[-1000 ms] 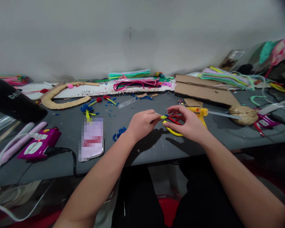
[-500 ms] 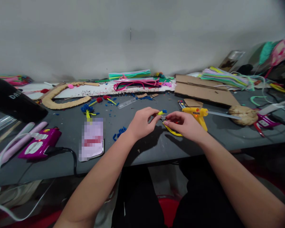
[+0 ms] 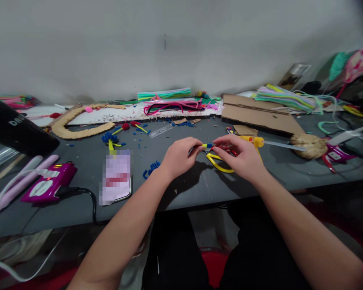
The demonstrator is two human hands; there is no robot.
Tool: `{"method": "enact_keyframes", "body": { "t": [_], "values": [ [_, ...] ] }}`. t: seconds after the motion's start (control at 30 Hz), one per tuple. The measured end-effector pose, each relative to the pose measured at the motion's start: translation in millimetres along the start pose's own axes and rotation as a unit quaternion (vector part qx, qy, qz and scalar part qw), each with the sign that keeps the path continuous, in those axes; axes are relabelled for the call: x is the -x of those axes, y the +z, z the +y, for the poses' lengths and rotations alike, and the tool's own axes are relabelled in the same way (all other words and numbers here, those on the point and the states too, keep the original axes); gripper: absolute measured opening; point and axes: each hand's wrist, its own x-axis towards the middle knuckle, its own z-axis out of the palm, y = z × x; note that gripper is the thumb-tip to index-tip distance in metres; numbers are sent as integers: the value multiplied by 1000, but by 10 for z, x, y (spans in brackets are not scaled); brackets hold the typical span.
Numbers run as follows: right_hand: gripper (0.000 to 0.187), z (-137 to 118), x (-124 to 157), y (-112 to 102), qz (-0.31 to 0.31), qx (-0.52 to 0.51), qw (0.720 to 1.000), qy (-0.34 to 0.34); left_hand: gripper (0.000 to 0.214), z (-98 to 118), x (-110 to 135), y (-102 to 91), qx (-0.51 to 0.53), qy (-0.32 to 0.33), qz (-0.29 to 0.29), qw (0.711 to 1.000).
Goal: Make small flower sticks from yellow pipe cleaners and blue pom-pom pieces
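Observation:
My left hand [image 3: 183,157] pinches a short yellow and blue piece of pipe cleaner [image 3: 205,146] between thumb and fingertips. Its blue end points right, where the fingertips of my right hand [image 3: 238,153] close on it. Beneath the right hand lies a scissors-like tool [image 3: 219,166] with yellow and red handles, partly hidden by the fingers. Behind that hand sits a yellow glue gun [image 3: 257,141] with a clear glue stick in its back. Short blue bits [image 3: 153,168] lie left of my left forearm.
A phone [image 3: 116,177] and a blue and yellow fuzzy flower [image 3: 109,139] are on the left, near a purple power block [image 3: 50,181] and a black bottle [image 3: 18,125]. Along the wall are cardboard [image 3: 260,114] and pipe cleaner bundles [image 3: 286,98]. A brown lump [image 3: 308,146] stands right.
My right fingertips have moved left and up a little to the blue end of the piece. The left hand keeps its pinch, and more of the yellow handle shows.

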Motion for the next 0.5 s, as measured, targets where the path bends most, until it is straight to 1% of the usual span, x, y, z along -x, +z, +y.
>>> {"method": "enact_keyframes", "body": {
  "t": [0.07, 0.13, 0.37, 0.5],
  "values": [
    [19, -22, 1, 5, 4, 33, 999, -42, 27, -2, 3, -2, -4, 2, -2, 1000],
    [18, -32, -3, 10, 0, 49, 997, -66, 27, 1, 3, -4, -8, 3, -5, 1000],
    [14, -9, -29, 35, -2, 63, 993, -98, 26, 6, 0, -9, -13, -1, -12, 1000],
    [13, -8, -36, 38, -3, 72, 992, -104, 27, 2, 5, -2, -6, 2, -10, 1000]
  ]
}}
